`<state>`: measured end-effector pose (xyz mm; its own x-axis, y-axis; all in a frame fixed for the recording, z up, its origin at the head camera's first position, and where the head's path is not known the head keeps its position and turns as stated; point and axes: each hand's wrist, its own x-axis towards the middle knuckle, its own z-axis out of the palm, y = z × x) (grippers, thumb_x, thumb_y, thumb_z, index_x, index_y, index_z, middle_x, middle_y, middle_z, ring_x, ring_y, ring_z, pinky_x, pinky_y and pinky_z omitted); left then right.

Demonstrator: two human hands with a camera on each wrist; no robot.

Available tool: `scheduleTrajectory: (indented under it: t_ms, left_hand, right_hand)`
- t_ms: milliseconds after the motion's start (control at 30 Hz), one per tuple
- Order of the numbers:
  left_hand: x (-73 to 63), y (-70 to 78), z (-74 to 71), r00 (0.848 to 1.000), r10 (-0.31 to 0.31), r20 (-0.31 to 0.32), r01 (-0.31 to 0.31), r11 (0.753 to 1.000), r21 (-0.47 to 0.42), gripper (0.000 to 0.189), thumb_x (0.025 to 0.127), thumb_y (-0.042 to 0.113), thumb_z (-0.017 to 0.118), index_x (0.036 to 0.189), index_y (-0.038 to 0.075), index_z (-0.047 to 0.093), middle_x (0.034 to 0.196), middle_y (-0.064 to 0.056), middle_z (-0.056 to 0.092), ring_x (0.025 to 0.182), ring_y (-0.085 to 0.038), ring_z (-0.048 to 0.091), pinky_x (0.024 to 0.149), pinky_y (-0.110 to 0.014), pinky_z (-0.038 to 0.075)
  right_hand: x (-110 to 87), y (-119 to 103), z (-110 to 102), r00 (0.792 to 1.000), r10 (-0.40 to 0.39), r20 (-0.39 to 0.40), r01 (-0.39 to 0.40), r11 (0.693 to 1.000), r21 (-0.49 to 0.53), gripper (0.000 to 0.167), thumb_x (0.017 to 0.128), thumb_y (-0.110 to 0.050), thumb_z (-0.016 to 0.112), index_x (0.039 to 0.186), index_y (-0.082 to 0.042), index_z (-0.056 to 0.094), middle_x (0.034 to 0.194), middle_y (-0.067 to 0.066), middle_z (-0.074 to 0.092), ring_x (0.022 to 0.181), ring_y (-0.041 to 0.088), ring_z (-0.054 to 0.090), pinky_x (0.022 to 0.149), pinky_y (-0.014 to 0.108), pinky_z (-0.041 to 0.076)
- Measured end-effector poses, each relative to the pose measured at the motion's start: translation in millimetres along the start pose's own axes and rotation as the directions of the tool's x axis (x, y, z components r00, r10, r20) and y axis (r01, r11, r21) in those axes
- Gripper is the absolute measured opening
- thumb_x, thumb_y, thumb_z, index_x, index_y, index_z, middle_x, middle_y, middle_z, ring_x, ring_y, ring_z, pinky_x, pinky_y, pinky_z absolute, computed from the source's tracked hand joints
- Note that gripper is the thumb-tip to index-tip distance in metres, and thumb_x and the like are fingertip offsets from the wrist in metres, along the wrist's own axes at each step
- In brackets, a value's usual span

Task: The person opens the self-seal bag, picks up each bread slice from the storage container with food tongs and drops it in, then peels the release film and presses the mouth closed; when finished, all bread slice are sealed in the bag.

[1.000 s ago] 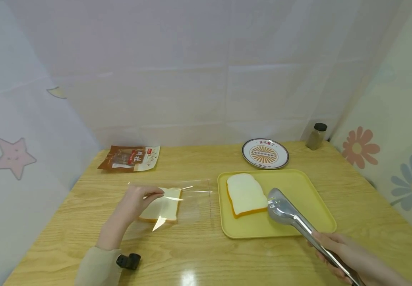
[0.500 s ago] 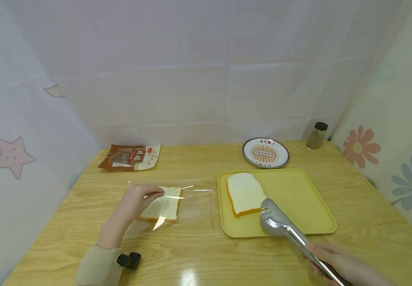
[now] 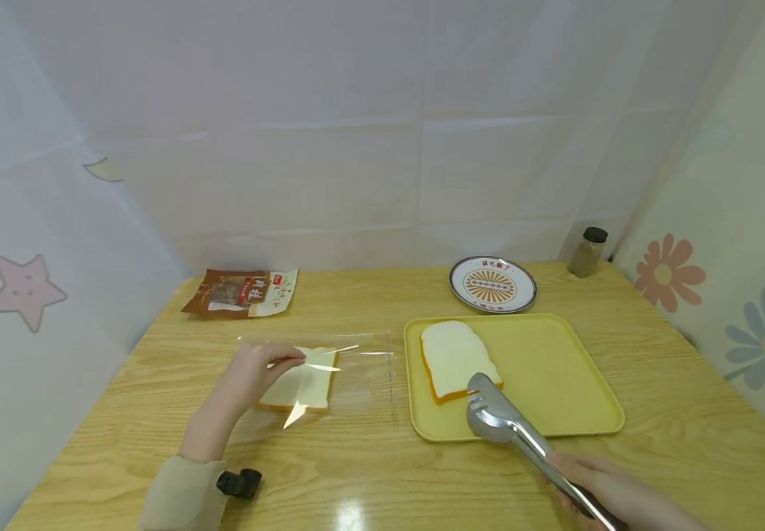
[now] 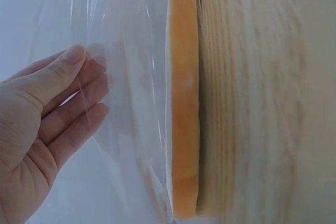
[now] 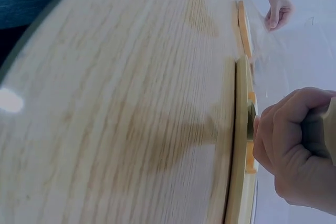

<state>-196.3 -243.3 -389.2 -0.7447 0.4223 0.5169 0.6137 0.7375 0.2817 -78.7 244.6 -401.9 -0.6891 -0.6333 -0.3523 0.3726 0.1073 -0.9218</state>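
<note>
My left hand (image 3: 252, 376) pinches clear plastic film (image 3: 365, 387) between thumb and index finger, raising it into a peak. A slice of bread (image 3: 302, 385) with an orange crust lies flat below that hand; I cannot tell whether it is inside or under the film. On a yellow tray (image 3: 561, 369) lies another bread slice (image 3: 455, 358). Metal tongs (image 3: 515, 430) are gripped in my right hand (image 3: 597, 483). Their head is at the second slice's front edge, near its right corner; whether they touch is unclear. In the right wrist view the hand hides most of the tongs.
Toward the back left lies a brown food packet (image 3: 243, 293). A patterned plate (image 3: 492, 285) stands behind the tray, and a black-capped jar (image 3: 588, 252) is at the back right. A fabric backdrop (image 3: 342, 147) rises behind the wooden table (image 3: 355, 472).
The tongs and right hand have shifted left and toward the near side, from beside the second slice's right corner to its front edge. The left hand and film look the same.
</note>
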Motion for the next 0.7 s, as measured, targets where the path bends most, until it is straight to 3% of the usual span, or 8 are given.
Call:
scheduleTrajectory:
  t_ms: [167, 367, 400, 567, 700]
  left_hand:
    - [-0.1, -0.1, -0.7, 1.000, -0.002, 0.005, 0.002, 1.000, -0.014, 0.010, 0.079, 0.008, 0.073, 0.088, 0.010, 0.076, 0.084, -0.002, 0.075, 0.075, -0.014, 0.070, 0.066, -0.027, 0.058]
    - [0.9, -0.4, -0.7, 1.000, 0.014, -0.006, -0.014, 0.999, -0.032, 0.010, 0.078, 0.006, 0.073, 0.088, 0.010, 0.076, 0.084, -0.002, 0.074, 0.075, -0.015, 0.071, 0.067, -0.027, 0.059]
    - [1.1, -0.5, -0.4, 1.000, 0.019, -0.012, -0.019, 0.999, -0.033, 0.010, 0.078, 0.006, 0.074, 0.087, 0.010, 0.076, 0.084, -0.002, 0.074, 0.075, -0.015, 0.071, 0.066, -0.027, 0.059]
    - [1.5, -1.1, 0.7, 0.998, 0.044, -0.033, -0.045, 0.999, -0.028, 0.010, 0.077, 0.005, 0.075, 0.086, 0.009, 0.076, 0.082, -0.003, 0.074, 0.073, -0.015, 0.070, 0.065, -0.026, 0.059]
    - [0.8, -1.3, 0.8, 0.998, 0.048, -0.035, -0.049, 0.999, -0.020, 0.009, 0.077, 0.005, 0.075, 0.085, 0.010, 0.076, 0.081, -0.002, 0.074, 0.072, -0.014, 0.070, 0.064, -0.025, 0.058]
  right_hand:
    - [5.8, -2, 1, 1.000, -0.001, 0.000, 0.001, 1.000, -0.014, 0.041, 0.105, -0.030, 0.028, 0.084, -0.009, 0.055, 0.063, -0.009, 0.054, 0.044, -0.003, 0.047, 0.039, 0.015, 0.029]
    - [10.2, -3, 2, 0.999, -0.006, -0.034, 0.004, 0.999, -0.049, 0.039, 0.105, -0.031, 0.027, 0.101, -0.002, 0.053, 0.071, -0.006, 0.056, 0.046, -0.002, 0.048, 0.043, 0.011, 0.037]
    - [10.7, -2, 2, 0.999, -0.012, -0.049, 0.009, 0.998, -0.057, 0.042, 0.105, -0.031, 0.028, 0.098, 0.002, 0.052, 0.070, -0.006, 0.056, 0.046, -0.002, 0.048, 0.042, 0.011, 0.037]
    - [13.9, -3, 7, 0.995, 0.016, -0.100, -0.021, 0.998, -0.051, 0.044, 0.104, -0.036, 0.031, 0.087, -0.001, 0.052, 0.064, -0.007, 0.052, 0.043, -0.001, 0.044, 0.041, 0.014, 0.036]
    - [15.8, -4, 8, 0.991, 0.037, -0.129, -0.043, 0.998, -0.048, 0.042, 0.103, -0.039, 0.032, 0.089, -0.005, 0.052, 0.065, -0.006, 0.052, 0.044, -0.001, 0.043, 0.041, 0.014, 0.037]
